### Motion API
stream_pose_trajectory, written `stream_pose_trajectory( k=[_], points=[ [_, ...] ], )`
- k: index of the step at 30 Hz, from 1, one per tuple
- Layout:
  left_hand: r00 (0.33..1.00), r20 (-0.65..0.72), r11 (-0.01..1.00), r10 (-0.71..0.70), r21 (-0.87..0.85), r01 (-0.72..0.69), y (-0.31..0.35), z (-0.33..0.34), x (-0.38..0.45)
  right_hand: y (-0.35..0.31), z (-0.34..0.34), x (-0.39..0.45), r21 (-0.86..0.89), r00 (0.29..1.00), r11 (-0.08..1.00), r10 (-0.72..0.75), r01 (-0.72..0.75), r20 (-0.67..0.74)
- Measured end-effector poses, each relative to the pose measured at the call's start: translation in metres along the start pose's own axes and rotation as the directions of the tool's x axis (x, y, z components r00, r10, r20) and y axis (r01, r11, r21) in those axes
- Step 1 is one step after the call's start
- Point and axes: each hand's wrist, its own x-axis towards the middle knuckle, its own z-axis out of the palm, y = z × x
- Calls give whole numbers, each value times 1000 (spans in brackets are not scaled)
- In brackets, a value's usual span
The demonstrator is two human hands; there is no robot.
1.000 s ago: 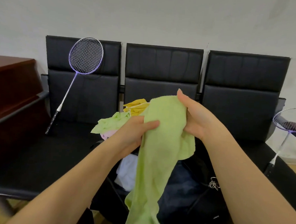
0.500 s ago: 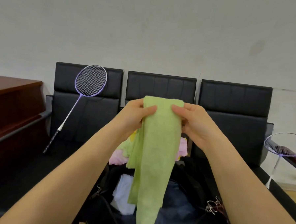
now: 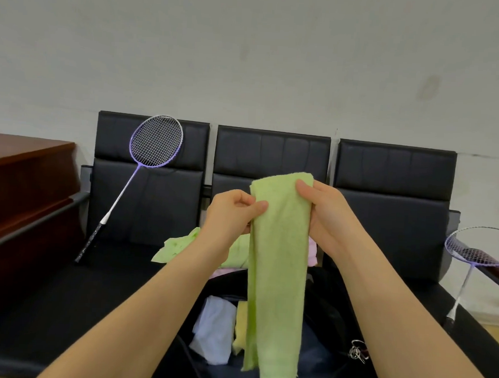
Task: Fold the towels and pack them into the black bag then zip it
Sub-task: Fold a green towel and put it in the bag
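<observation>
A light green towel (image 3: 277, 265) hangs as a long narrow strip in front of me, folded lengthwise. My left hand (image 3: 232, 214) pinches its left edge near the top. My right hand (image 3: 323, 216) grips the top right corner, fingers curled behind the cloth. Below the towel the black bag (image 3: 326, 305) stands open on the middle seat, with a white cloth (image 3: 215, 328) and a yellow cloth (image 3: 239, 330) inside. More towels, green (image 3: 178, 247) and pink (image 3: 312, 254), lie heaped behind the bag.
Three joined black chairs (image 3: 392, 196) stand against the wall. A purple badminton racket (image 3: 145, 166) leans on the left chair, another racket (image 3: 476, 252) stands at the right. A brown wooden desk (image 3: 20, 182) is at the left. A key ring (image 3: 357, 352) hangs off the bag.
Both hands lifted the green towel from a bunched hold into a straight hanging strip. The view tilted up, showing more wall. My left hand has slipped slightly lower on the edge.
</observation>
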Motion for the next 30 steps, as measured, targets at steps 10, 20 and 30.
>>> stream_pose_trajectory(
  k=[10, 20, 30],
  points=[
    [995, -55, 990, 84, 116, -77, -2, 13, 2, 21, -12, -6, -398, 996, 916, 11, -44, -85],
    [995, 72, 989, -67, -125, 76, -29, 2, -15, 31, -8, 0, -120, 997, 992, -35, 26, -74],
    [998, 57, 998, 17, -56, -14, -16, 12, -9, 47, -28, -12, -279, 988, 953, 141, -120, 56]
  ],
)
